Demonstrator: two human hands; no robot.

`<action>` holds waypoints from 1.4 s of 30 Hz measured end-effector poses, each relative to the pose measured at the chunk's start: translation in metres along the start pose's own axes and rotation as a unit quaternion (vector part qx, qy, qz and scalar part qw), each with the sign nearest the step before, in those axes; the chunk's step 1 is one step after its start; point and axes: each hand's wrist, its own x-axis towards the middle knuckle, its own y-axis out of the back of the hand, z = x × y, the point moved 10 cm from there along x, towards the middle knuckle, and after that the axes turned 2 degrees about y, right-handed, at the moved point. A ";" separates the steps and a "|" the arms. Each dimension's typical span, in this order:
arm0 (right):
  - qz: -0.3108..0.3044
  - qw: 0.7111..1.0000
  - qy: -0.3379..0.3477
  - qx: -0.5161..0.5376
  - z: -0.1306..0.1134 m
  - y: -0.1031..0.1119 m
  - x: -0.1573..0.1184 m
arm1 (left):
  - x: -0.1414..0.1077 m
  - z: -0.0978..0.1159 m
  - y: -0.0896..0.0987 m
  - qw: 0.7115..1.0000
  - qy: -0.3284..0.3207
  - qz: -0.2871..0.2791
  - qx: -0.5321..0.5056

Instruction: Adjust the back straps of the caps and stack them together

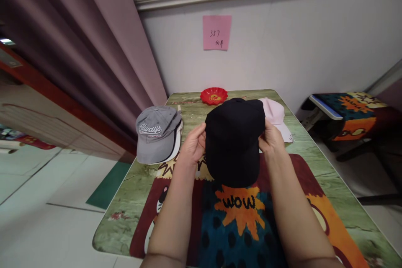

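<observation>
A black baseball cap (235, 142) is held up over the table, its brim pointing down toward me. My left hand (195, 144) pinches the cap's left side, and my right hand (271, 137) grips its right side, with some fingertips hidden behind the fabric. To the left, a grey cap (156, 132) lettered "Always" rests on top of other caps, whose pale and dark brims peek out below it. Behind my right hand sits a pale pink cap (274, 112), partly covered by the black one.
A red scalloped dish (214, 96) stands at the table's far edge. The green wood-patterned table (125, 217) carries a colourful "WOW" mat (209, 217). A pink note (217, 32) is stuck on the wall behind. A mat-covered stool (354, 111) is at right, a purple curtain (125, 42) at left.
</observation>
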 end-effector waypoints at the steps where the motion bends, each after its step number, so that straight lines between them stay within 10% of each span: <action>1: 0.015 1.000 0.000 0.010 0.002 0.007 0.004 | -0.001 -0.002 -0.003 1.000 0.010 -0.017 0.001; 8: 0.043 0.997 0.053 0.037 -0.011 0.022 0.015 | -0.015 -0.017 -0.020 0.985 0.100 -0.131 0.059; 22: -0.205 0.958 -0.140 -0.144 0.023 -0.064 -0.054 | -0.004 0.031 0.011 0.987 -0.150 0.052 -0.030; 28: -0.191 0.974 -0.058 -0.105 0.001 -0.072 -0.053 | -0.007 0.029 0.003 0.993 -0.113 0.024 0.007; 35: -0.076 0.991 0.104 -0.023 -0.064 -0.031 -0.027 | -0.005 0.017 0.010 0.998 -0.036 0.032 0.031; 42: 0.213 0.967 0.127 -0.066 -0.077 0.093 0.014 | -0.003 0.021 0.026 0.996 -0.049 0.075 0.015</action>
